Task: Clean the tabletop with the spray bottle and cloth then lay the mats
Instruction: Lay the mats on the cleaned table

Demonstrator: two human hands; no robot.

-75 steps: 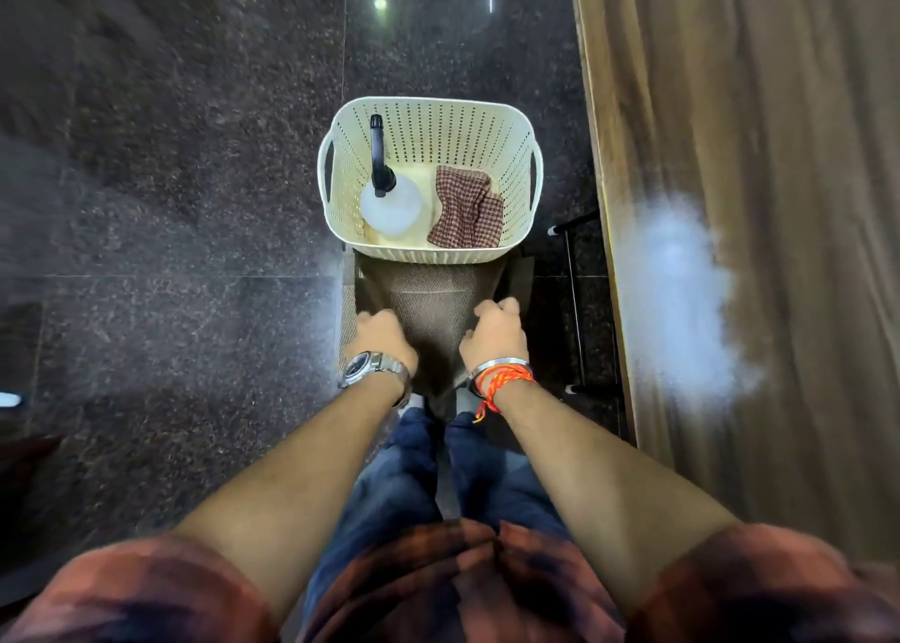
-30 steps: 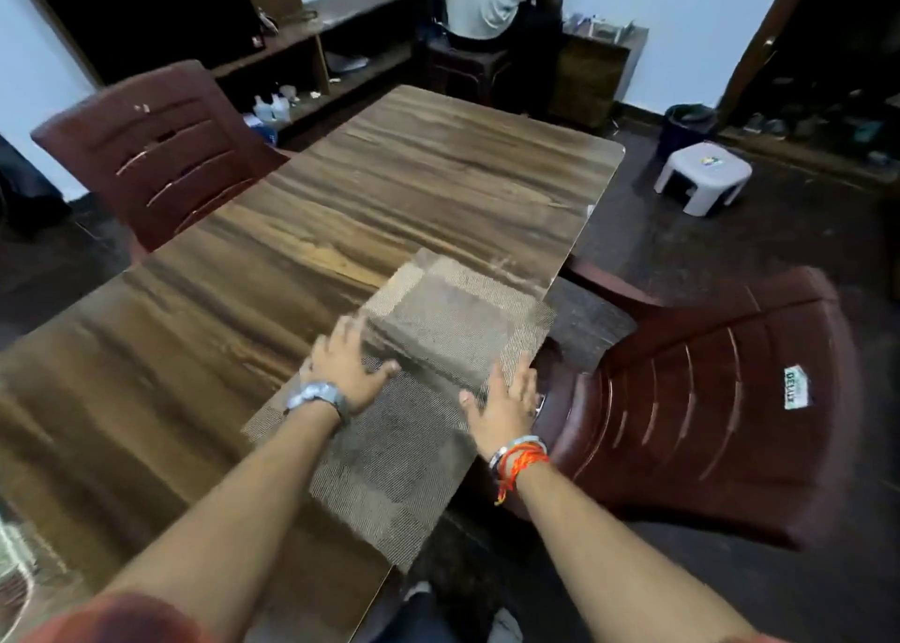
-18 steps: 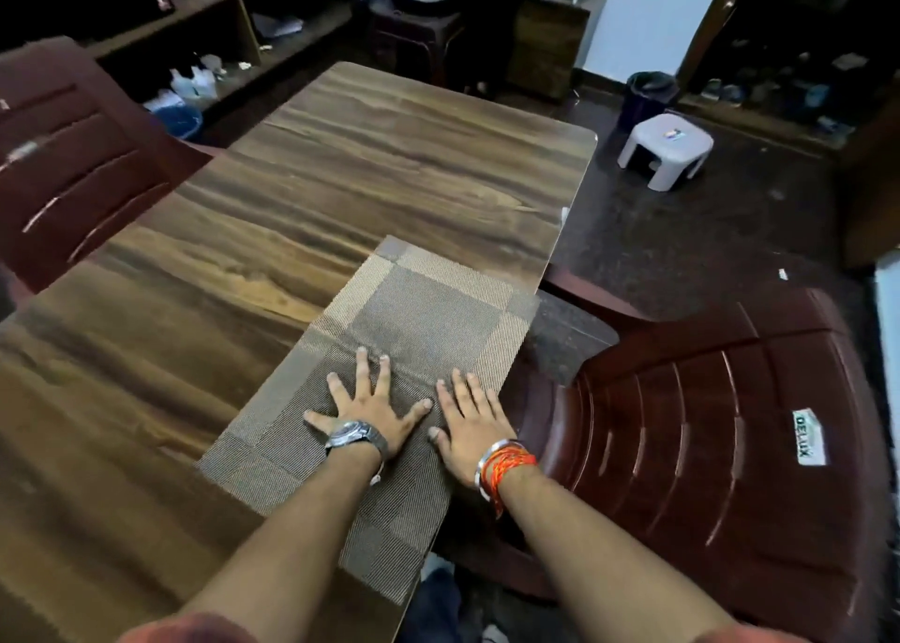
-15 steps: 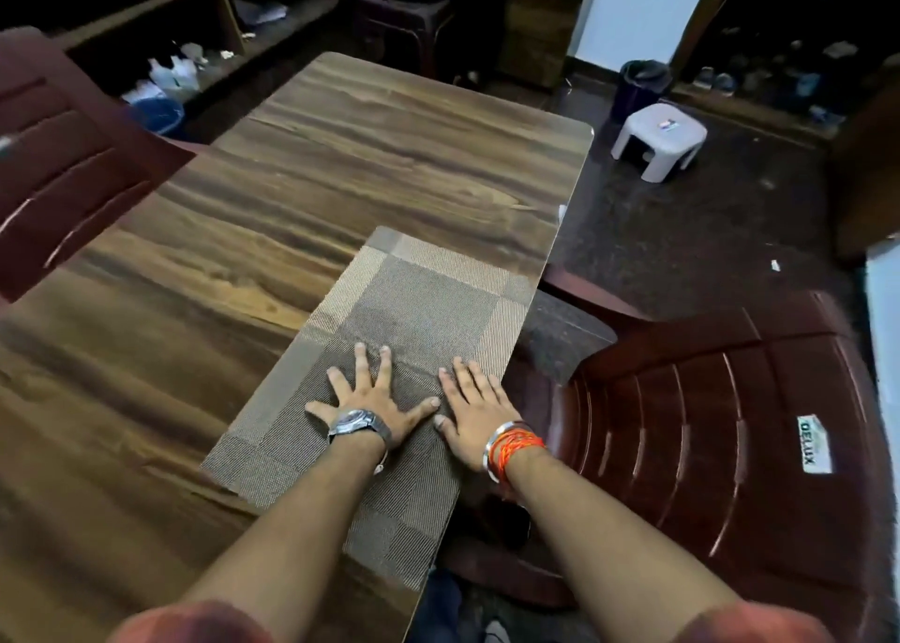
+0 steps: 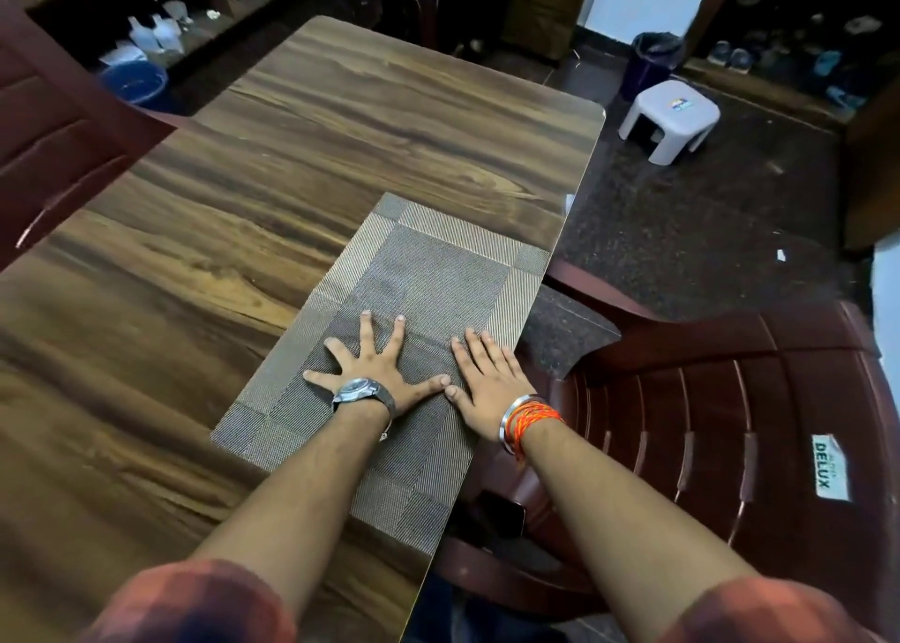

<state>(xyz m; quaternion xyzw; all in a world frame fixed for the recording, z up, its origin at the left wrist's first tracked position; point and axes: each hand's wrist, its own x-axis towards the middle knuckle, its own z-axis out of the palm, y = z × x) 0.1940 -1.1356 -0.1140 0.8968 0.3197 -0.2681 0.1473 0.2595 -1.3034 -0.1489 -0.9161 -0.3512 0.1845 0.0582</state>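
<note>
Left hand (image 5: pixel 375 365) and right hand (image 5: pixel 487 374) lie flat on the near half of the mat (image 5: pixel 433 272), palms down, gripping nothing. The mat is a thin woven sheet, and I judge it light, limp enough to ripple and apt to slide on polished wood. It is best shifted by pressing with open palms, or lifted by pinching two corners or its overhanging near end. Its border pattern repeats midway, so it may be two mats overlapped; I cannot tell.

Both forearms reach forward, nearly parallel. The left hand's fingers splay wide, with a watch (image 5: pixel 358 391) at the wrist. The right's fingers lie closer together, and the thumbs almost meet.

The mat runs along the right edge of the bench (image 5: pixel 292 155), beside a chair (image 5: pixel 730 399). Farther off, a stool (image 5: pixel 669 119) stands on the floor.
</note>
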